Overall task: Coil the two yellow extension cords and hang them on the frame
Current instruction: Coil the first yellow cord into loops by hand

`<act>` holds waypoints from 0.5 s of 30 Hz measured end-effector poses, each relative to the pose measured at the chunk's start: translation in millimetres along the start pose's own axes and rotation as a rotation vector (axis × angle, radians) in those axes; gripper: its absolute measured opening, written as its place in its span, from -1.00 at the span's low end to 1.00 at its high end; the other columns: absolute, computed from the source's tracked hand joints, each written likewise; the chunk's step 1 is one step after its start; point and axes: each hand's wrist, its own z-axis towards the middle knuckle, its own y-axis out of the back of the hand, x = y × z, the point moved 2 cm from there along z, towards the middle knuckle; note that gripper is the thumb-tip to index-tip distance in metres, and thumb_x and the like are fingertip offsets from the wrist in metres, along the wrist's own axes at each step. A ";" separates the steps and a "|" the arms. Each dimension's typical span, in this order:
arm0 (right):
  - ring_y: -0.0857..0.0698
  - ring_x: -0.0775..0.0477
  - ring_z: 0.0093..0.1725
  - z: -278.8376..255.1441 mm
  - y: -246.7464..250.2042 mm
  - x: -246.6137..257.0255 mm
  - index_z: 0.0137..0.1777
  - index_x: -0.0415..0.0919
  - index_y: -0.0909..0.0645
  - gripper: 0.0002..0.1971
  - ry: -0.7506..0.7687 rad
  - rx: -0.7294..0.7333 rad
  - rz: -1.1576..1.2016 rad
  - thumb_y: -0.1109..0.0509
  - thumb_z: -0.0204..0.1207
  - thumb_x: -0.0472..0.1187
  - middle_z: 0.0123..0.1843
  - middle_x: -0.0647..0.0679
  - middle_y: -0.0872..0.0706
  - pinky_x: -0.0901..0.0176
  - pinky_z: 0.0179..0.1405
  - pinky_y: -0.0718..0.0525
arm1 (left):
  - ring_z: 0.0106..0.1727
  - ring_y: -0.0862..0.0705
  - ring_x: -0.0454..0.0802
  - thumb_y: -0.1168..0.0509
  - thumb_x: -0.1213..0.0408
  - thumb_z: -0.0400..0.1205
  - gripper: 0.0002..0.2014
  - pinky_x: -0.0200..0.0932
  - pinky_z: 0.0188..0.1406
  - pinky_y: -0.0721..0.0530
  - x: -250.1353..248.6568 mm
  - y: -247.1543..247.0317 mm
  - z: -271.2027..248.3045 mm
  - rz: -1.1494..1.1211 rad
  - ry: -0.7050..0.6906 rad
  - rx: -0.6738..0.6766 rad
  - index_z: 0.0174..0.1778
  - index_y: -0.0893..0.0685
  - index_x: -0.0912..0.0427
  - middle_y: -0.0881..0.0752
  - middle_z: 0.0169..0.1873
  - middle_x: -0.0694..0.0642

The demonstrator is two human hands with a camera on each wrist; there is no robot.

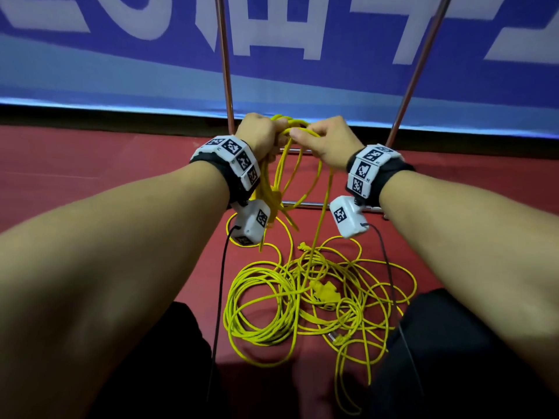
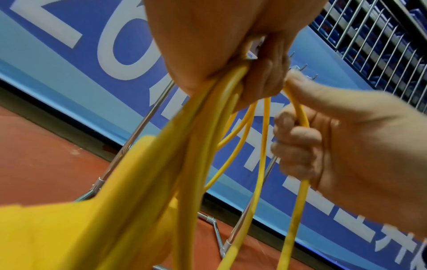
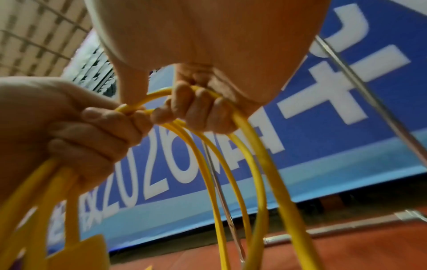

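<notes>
My left hand (image 1: 263, 135) grips a bunch of coiled loops of a yellow extension cord (image 1: 269, 189), held up in front of the metal frame (image 1: 225, 65). The loops (image 2: 208, 117) hang down from its fist. Right beside it, my right hand (image 1: 323, 140) holds a strand of the same yellow cord (image 3: 245, 127), fingers curled round it (image 2: 298, 138). From there the strand drops to a loose tangle of yellow cord (image 1: 302, 300) on the red floor, with a yellow socket block (image 1: 325, 293) and a plug (image 1: 338, 338) lying in it. A blurred yellow block (image 3: 78, 254) hangs close to the right wrist camera.
The frame's two slanted metal poles (image 1: 423, 55) rise against a blue banner (image 1: 302, 40); its base bars (image 1: 305, 203) lie on the red floor (image 1: 90, 164) below my hands. My dark-trousered knees (image 1: 453, 343) flank the tangle. A wire grid rack (image 2: 381, 36) stands behind.
</notes>
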 end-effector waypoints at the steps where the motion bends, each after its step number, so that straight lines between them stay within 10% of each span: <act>1: -0.33 0.13 -0.59 -2.1 -3.7 -10.1 -0.46 -0.13 -0.46 -0.55 -0.059 0.081 0.036 -0.45 0.63 0.00 -0.57 0.05 -0.42 0.23 -0.49 -0.31 | -0.68 -0.33 -0.06 -0.26 0.32 0.73 -0.66 -0.28 -0.60 -0.30 -1.0 1.4 1.9 0.006 -0.016 -0.018 -0.42 -0.54 0.19 -0.51 -0.61 0.08; 7: -0.80 -0.14 -0.22 -32.9 -2.5 -61.8 -0.28 -0.21 -0.53 -0.56 -0.465 0.390 0.259 -0.25 0.70 0.11 -0.51 -0.06 -0.57 0.15 -0.34 -0.53 | -0.72 -0.31 -0.08 -0.25 0.32 0.75 -0.64 -0.33 -0.64 -0.27 3.1 14.3 9.3 -0.053 -0.028 -0.071 -0.41 -0.50 0.18 -0.50 -0.64 0.04; 15: -0.24 0.04 -0.61 -13.0 27.5 -36.8 -0.43 -0.14 -0.55 -0.33 -0.365 -0.051 0.424 -0.20 0.50 0.48 -0.57 0.02 -0.27 0.27 -0.53 -0.32 | -0.67 -0.59 -0.02 -0.22 0.37 0.75 -0.77 -0.22 -0.59 -0.55 3.8 18.3 0.1 -0.069 0.044 -0.047 -0.25 -0.60 0.25 -0.61 -0.65 0.08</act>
